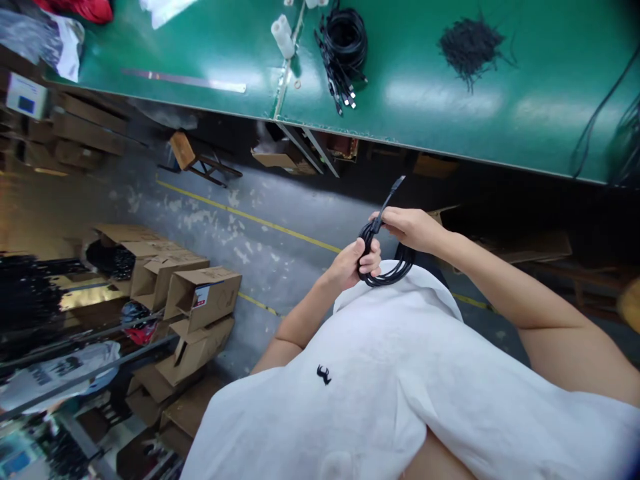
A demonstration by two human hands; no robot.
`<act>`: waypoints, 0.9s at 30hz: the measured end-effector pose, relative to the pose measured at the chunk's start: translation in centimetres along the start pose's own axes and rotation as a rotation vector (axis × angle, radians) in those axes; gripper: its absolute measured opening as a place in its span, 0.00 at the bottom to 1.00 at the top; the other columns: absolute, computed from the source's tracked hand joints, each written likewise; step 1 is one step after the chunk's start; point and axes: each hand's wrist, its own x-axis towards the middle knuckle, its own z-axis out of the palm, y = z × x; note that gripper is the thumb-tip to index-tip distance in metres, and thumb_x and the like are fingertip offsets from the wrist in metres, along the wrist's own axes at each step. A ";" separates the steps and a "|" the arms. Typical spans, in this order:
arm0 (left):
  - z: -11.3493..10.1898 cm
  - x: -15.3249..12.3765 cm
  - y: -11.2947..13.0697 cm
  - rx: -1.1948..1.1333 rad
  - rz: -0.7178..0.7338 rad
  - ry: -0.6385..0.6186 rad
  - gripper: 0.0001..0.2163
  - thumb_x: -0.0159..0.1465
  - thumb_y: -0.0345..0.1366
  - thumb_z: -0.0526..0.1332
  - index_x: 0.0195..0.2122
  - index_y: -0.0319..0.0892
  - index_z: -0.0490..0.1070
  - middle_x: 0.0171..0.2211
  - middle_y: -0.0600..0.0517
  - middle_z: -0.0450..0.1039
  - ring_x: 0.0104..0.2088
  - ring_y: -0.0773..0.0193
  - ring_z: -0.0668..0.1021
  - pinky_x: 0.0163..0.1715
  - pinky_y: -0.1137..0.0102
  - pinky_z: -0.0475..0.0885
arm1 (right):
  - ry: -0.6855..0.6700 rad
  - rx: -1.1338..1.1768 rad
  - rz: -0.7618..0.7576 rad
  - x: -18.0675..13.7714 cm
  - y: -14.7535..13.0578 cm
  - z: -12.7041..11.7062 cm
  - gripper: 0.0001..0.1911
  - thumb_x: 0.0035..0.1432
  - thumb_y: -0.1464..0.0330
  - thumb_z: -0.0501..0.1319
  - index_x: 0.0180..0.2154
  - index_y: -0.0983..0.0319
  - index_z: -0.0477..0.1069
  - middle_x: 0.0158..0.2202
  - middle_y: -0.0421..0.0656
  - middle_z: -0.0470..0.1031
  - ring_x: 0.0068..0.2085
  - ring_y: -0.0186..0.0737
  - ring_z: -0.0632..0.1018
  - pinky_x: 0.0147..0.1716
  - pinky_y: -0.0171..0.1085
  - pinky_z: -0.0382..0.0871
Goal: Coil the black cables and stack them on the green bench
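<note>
Both my hands hold a coiled black cable (395, 270) just above my white shirt. My left hand (353, 262) is closed round the left side of the coil. The fingers of my right hand (413, 228) pinch the cable's free end, whose plug (397, 182) sticks up towards the green table (450, 100). The loops hang down between the two hands.
On the green table lie a bundle of black cables (344, 47), a heap of black ties (470, 45), a white roll (283, 35) and a metal ruler (185, 80). Open cardboard boxes (200, 300) stand on the floor at the left, beside a small wooden stool (200, 160).
</note>
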 end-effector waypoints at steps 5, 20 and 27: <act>0.6 1.3 1.2 -0.041 0.051 0.078 0.20 0.69 0.53 0.56 0.32 0.40 0.69 0.20 0.60 0.51 0.18 0.74 0.59 0.24 0.73 0.66 | 0.056 0.116 -0.103 2.0 1.8 -1.0 0.20 0.66 0.73 0.48 0.51 0.60 0.74 0.42 0.48 0.78 0.41 0.41 0.78 0.33 0.34 0.66; 6.1 8.5 4.5 0.194 0.518 0.343 0.14 0.71 0.47 0.56 0.33 0.44 0.63 0.21 0.59 0.59 0.22 0.71 0.67 0.30 0.72 0.67 | 0.516 1.982 0.843 5.2 2.5 -0.3 0.25 0.52 0.53 0.73 0.30 0.60 0.61 0.18 0.28 0.46 0.18 0.22 0.52 0.19 0.25 0.63; 7.6 10.9 4.6 0.118 0.451 0.409 0.19 0.71 0.50 0.55 0.29 0.42 0.60 0.18 0.61 0.49 0.17 0.74 0.55 0.25 0.75 0.62 | 0.632 1.957 0.889 5.5 4.5 -1.6 0.25 0.52 0.51 0.72 0.30 0.60 0.62 0.18 0.29 0.47 0.18 0.23 0.50 0.13 0.24 0.50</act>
